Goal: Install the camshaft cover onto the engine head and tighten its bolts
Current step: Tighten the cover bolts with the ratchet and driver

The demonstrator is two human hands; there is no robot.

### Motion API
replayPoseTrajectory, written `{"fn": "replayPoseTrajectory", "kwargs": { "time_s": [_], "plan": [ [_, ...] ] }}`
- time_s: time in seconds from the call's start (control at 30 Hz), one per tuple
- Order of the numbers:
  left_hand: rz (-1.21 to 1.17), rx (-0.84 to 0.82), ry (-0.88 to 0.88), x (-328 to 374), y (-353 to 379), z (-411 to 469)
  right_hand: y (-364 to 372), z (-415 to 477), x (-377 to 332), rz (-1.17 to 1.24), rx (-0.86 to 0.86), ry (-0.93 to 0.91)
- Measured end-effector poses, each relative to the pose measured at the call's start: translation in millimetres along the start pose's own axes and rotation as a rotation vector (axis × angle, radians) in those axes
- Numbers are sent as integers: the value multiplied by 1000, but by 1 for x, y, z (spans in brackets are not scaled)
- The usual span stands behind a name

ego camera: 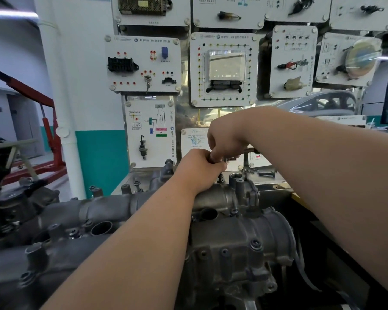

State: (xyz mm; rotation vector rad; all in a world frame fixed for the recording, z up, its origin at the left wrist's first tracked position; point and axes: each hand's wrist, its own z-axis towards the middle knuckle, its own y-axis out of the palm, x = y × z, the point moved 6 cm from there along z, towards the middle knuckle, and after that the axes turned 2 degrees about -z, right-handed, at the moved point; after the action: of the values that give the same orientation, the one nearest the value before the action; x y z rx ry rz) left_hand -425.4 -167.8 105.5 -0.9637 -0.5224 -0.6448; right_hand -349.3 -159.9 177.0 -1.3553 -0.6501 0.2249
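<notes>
Grey, white, teal, red
We see a dull grey camshaft cover (233, 233), a white wall (99, 97) with a teal lower band, a red hoist (54, 139), white panels (224, 103) dotted red and yellow.

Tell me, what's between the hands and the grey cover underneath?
In the head view, the left hand and right hand grip a wrench; its short dark shaft runs down to the camshaft cover. The tip is too small to make out.
</notes>
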Motion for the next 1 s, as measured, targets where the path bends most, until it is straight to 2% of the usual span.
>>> {"fn": "replayPoseTrajectory", "kwargs": {
  "time_s": [0.23, 0.33, 0.5, 0.67, 0.8, 1.0],
  "plan": [
    [5, 36, 1, 3, 0, -1, -1, -1, -2, -48, 11, 45],
    [-40, -15, -14, 1, -1, -2, -3, -1, 1, 20, -2, 12],
    [-93, -72, -12, 2, 4, -3, -2, -3, 8, -72, -5, -24],
    [94, -44, 17, 5, 7, 0, 4, 1, 8, -19, 37, 8],
    [47, -1, -3, 1, 3, 2, 1, 2, 3, -1, 11, 32],
    [-6, -51, -16, 0, 1, 1, -3, 1, 8, -5, 25, -34]
  ]
}}
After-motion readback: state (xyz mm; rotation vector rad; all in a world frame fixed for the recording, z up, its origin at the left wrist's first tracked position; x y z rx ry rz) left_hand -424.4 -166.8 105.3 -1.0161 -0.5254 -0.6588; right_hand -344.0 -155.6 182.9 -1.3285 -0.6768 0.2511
